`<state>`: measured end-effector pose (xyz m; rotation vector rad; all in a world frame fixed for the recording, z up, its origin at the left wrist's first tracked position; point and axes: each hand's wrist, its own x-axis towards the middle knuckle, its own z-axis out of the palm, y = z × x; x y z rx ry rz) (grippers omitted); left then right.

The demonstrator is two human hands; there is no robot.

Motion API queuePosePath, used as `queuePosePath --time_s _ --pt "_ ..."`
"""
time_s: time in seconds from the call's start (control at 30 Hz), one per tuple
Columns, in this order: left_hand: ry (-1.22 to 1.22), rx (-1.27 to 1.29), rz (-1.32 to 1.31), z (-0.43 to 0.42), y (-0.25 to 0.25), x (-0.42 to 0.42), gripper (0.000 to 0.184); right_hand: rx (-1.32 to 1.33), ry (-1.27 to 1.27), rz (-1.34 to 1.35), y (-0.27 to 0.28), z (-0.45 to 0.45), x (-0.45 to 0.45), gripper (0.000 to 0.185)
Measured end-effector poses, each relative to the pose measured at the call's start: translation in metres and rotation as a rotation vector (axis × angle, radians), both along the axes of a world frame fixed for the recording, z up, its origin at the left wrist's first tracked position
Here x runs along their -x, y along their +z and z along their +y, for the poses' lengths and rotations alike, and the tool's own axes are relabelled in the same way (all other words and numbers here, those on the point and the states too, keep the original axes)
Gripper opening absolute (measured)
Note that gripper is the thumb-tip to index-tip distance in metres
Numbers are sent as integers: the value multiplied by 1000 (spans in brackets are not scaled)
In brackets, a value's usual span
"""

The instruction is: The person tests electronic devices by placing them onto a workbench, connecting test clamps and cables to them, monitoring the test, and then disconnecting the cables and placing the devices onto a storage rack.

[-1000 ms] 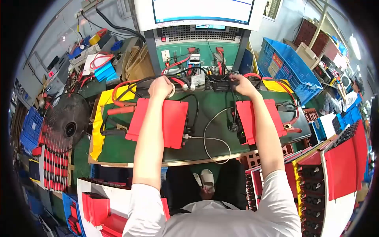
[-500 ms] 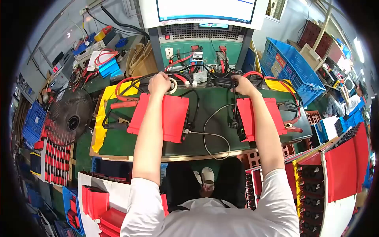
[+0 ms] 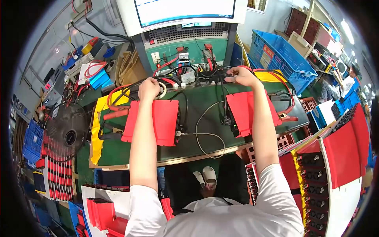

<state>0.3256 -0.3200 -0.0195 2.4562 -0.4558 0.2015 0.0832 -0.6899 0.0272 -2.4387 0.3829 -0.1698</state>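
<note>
My left hand (image 3: 149, 89) is at the back of the bench, fingers curled down beside a pale tape roll (image 3: 162, 90); what they hold, if anything, is hidden. My right hand (image 3: 243, 77) is raised over the back edge, thumb and fingers pinched on a black cable (image 3: 224, 89) that runs down to the right unit. Beneath my left forearm lies a red-cased unit (image 3: 164, 122), with a grey cable (image 3: 201, 135) plugged into its side. A second red-cased unit (image 3: 239, 112) sits under my right forearm. Red clamps (image 3: 116, 114) are at the units' outer sides.
A monitor (image 3: 185, 12) stands above a green panel with sockets (image 3: 155, 57). A blue crate (image 3: 278, 53) is at the back right, a fan (image 3: 69, 134) at the left. Red casings (image 3: 100, 213) fill racks on both sides. Another person (image 3: 343, 87) sits far right.
The view has swung, shifting the scene left. My right hand has lifted slightly and moved right relative to the bench, its fingers now pinched. My left hand stays beside the tape roll.
</note>
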Motion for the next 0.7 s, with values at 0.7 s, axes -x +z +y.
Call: queuePosePath --time_s 0.7 --pt "-57 -67 14 -5 5 11 26 264 47 -44 -62 6 -41 65"
